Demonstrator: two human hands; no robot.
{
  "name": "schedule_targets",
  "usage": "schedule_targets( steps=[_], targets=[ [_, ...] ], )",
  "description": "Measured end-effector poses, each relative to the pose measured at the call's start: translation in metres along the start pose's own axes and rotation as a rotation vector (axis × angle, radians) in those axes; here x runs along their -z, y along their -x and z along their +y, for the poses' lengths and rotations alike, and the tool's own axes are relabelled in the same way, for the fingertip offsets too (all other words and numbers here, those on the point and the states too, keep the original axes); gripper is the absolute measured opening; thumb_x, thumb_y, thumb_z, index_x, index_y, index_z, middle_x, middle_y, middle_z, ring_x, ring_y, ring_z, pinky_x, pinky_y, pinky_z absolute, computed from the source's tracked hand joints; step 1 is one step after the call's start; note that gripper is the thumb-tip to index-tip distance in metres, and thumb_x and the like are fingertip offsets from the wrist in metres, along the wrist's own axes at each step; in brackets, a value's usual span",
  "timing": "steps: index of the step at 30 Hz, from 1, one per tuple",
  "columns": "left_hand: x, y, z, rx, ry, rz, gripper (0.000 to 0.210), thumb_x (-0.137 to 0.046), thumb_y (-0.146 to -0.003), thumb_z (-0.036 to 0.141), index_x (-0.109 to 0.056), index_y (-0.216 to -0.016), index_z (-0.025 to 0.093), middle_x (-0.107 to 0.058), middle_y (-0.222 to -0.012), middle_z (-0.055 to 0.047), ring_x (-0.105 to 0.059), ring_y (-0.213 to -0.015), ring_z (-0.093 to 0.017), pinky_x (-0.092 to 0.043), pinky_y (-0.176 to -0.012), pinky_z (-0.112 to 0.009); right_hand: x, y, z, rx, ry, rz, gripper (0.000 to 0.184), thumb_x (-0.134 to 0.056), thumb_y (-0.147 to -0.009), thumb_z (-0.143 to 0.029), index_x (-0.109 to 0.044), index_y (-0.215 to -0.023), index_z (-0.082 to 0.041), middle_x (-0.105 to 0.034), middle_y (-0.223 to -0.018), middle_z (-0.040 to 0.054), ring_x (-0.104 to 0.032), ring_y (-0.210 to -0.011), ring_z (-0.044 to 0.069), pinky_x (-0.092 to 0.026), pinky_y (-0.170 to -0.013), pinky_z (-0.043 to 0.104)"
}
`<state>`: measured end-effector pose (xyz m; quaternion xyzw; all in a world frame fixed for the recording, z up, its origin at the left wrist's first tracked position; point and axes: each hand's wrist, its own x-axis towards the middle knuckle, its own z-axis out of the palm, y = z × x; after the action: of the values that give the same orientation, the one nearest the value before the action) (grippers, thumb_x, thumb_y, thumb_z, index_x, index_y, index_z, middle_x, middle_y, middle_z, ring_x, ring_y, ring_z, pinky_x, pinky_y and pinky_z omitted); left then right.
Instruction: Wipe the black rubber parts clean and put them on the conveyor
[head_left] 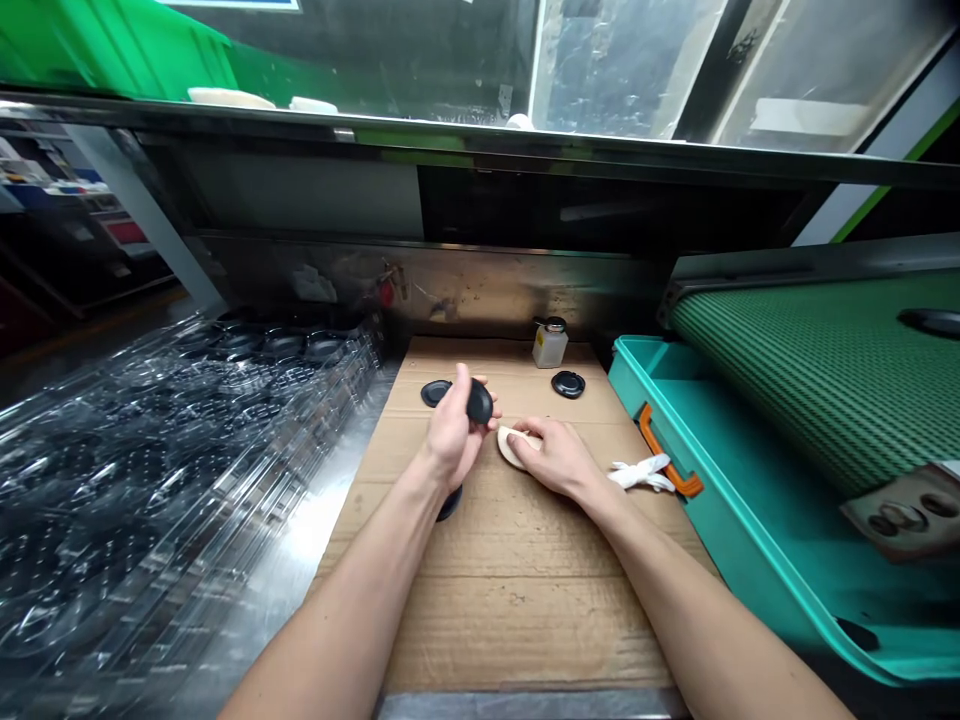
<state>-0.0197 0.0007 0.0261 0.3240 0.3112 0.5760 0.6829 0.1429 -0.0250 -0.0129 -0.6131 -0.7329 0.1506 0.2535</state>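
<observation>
My left hand [452,425] is closed around a round black disc-shaped part [479,402], its face turned toward the right. Just to the right, my right hand [553,455] grips a cream-coloured round pad [511,447] near the cardboard. A second black disc [435,393] lies behind my left hand. Another dark disc [449,504] shows partly from under my left wrist. Farther back on the right rests a black round part with a rim [568,384].
Cardboard [525,620] covers the work surface. A white bottle with a dark top [550,345] stands at the back. White gloves [641,473] lie beside a teal bin [720,520] under a green conveyor belt [825,350]. Clear plastic trays [172,480] fill the left.
</observation>
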Motion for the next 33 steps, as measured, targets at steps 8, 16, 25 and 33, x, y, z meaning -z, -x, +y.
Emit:
schedule_targets(
  steps=[8, 16, 25, 33],
  targets=[
    [-0.014, 0.021, -0.006, -0.505, -0.471, 0.045, 0.048, -0.084, -0.060, 0.016, -0.065, -0.104, 0.020, -0.058, -0.112, -0.009, -0.047, -0.120, -0.027, -0.034, -0.105, -0.032, 0.044, -0.001, 0.011, -0.052, 0.236, 0.096, 0.034, -0.049, -0.090, -0.043, -0.069, -0.107, -0.022, -0.067, -0.103, 0.0085, -0.059, -0.098, 0.023, -0.043, -0.085, 0.033],
    [-0.007, 0.017, -0.012, -0.645, -0.770, 0.001, 0.057, -0.089, -0.051, 0.027, -0.060, -0.099, 0.019, -0.055, -0.105, -0.009, -0.047, -0.110, -0.030, -0.032, -0.102, -0.039, 0.051, 0.067, 0.043, -0.316, 0.553, 0.164, 0.046, -0.042, -0.091, -0.047, -0.063, -0.118, -0.017, -0.060, -0.116, 0.0212, -0.056, -0.106, 0.037, -0.044, -0.085, 0.051],
    [-0.006, 0.017, -0.011, -0.601, -0.729, -0.006, 0.051, -0.089, -0.052, 0.030, -0.061, -0.094, 0.020, -0.054, -0.100, -0.009, -0.046, -0.106, -0.030, -0.030, -0.100, -0.040, 0.057, 0.099, 0.048, -0.007, 0.297, -0.053, 0.047, -0.047, -0.091, -0.047, -0.053, -0.133, -0.029, -0.049, -0.139, 0.0095, -0.046, -0.125, 0.028, -0.040, -0.102, 0.045],
    [-0.003, 0.015, -0.014, -0.694, -0.932, 0.018, 0.055, -0.087, -0.056, 0.040, -0.057, -0.097, 0.019, -0.055, -0.101, -0.009, -0.049, -0.101, -0.028, -0.036, -0.093, -0.039, 0.050, 0.090, 0.039, -0.012, 0.231, 0.027, 0.029, -0.048, -0.092, -0.045, -0.066, -0.101, -0.025, -0.067, -0.098, 0.0069, -0.060, -0.090, 0.023, -0.045, -0.081, 0.036]
  ],
)
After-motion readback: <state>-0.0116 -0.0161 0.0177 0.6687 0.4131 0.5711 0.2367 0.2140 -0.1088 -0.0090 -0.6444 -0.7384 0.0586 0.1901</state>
